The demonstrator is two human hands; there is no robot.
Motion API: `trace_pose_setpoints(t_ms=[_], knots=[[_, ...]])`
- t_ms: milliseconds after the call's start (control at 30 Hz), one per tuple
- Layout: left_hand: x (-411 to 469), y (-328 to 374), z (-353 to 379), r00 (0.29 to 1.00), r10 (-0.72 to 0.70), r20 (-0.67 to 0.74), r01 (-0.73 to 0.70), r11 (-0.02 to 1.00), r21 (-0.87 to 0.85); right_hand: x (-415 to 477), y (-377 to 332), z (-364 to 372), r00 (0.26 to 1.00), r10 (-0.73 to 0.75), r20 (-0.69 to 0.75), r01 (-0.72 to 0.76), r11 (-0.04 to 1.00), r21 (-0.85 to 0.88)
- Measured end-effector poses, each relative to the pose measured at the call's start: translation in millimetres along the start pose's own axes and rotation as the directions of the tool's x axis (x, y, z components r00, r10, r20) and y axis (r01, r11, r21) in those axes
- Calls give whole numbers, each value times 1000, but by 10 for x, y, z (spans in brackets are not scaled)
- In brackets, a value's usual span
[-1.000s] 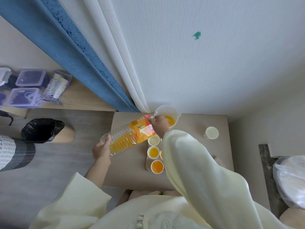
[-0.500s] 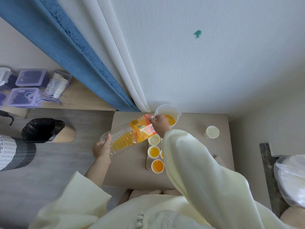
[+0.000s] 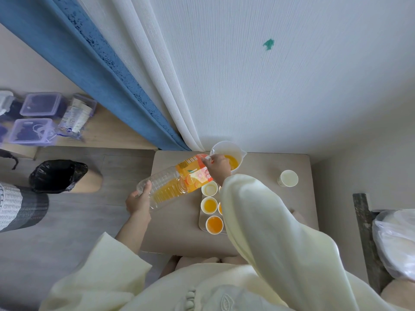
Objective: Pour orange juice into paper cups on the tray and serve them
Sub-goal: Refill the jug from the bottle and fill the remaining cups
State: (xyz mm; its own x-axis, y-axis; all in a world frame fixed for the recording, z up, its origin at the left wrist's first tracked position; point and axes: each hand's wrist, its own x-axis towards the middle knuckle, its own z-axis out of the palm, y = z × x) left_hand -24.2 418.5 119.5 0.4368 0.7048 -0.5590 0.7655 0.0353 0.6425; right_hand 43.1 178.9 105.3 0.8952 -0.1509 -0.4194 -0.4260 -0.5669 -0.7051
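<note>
Curtained corner, beige surface (image 3: 175, 232) below me: my left hand (image 3: 139, 200) grips the base of the orange juice bottle (image 3: 175, 184), my right hand (image 3: 216, 164) wraps its neck, tipping the mouth over the white jug (image 3: 240, 153), which holds juice. On the tray (image 3: 200, 223), 2 paper cups (image 3: 215, 224) show juice, and the 3rd cup (image 3: 209, 189) looks empty. Filling step, I reckon. Next calls for righting the bottle slowly, no drips.

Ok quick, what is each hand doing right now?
Left hand: holds the base of the juice bottle.
Right hand: grips the bottle's neck end, over the jug.
</note>
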Motion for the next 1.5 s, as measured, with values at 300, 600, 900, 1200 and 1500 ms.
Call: trace_pose_setpoints(t_ms=[300, 600, 900, 1200, 1500], knots=[[-27, 12, -25, 1000, 10, -6, -10, 1000, 28, -8, 10, 16, 1000, -1, -7, 1, 1000, -18], [-64, 18, -27, 1000, 27, -5, -27, 999, 22, -13, 6, 7, 1000, -20, 0, 20, 1000, -18], [-57, 38, -44, 1000, 22, 8, -22, 1000, 7, 22, 5, 43, 1000, 10, 3, -10, 1000, 7], [-65, 33, -29, 1000, 20, -2, -20, 1000, -10, 27, 6, 66, 1000, 26, 1, -26, 1000, 17], [-25, 44, -35, 1000, 22, -9, -22, 1000, -3, 31, 5, 55, 1000, 25, 7, -25, 1000, 13]])
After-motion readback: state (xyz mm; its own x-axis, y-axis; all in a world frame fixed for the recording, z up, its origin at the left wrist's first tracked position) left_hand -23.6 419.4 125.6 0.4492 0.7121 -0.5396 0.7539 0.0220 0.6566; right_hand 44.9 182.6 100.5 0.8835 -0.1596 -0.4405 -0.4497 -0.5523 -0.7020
